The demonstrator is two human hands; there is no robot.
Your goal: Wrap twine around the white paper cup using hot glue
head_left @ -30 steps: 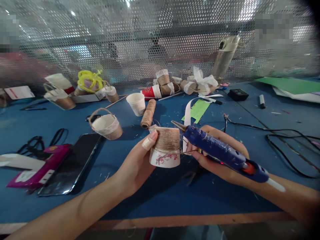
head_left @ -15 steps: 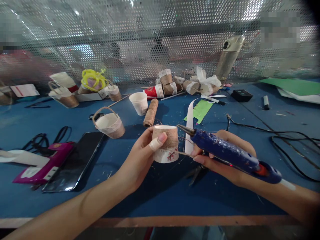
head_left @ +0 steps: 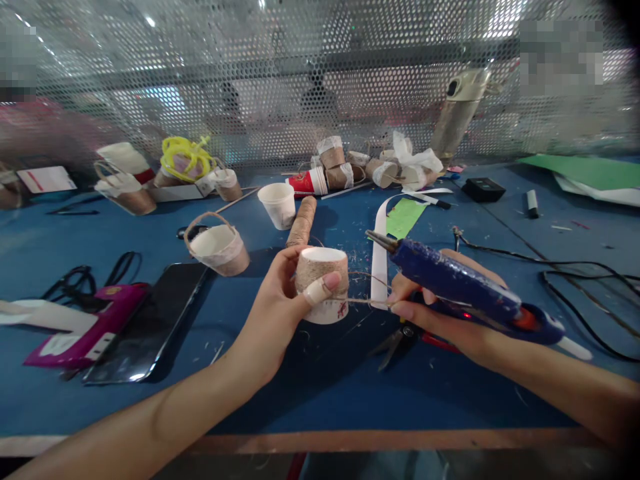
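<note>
Held in my left hand (head_left: 280,300) is a paper cup (head_left: 325,313), tilted slightly, with brown twine wound around much of its side and a red print on the bare part. A bandage wraps my left thumb, which presses on the winding. My right hand (head_left: 430,307) grips a blue hot glue gun (head_left: 455,280), its nozzle pointing left above the table. Between the same hand's thumb and finger runs a strand of twine (head_left: 363,301), stretched to the cup. Behind the cup lies the twine roll (head_left: 303,223), partly hidden by my left hand.
Pliers or scissors (head_left: 395,347) lie below my right hand. A white paper strip (head_left: 380,267) and green paper (head_left: 403,219) are behind. Left are a small basket (head_left: 223,250), a phone (head_left: 150,327) and a purple packet (head_left: 95,327). A white cup (head_left: 278,207) stands behind; a cable (head_left: 560,267) runs right.
My left hand has moved the cup slightly left and turned it. The glue gun's nozzle has drawn away from the cup, up and right, and the twine between my hands is longer.
</note>
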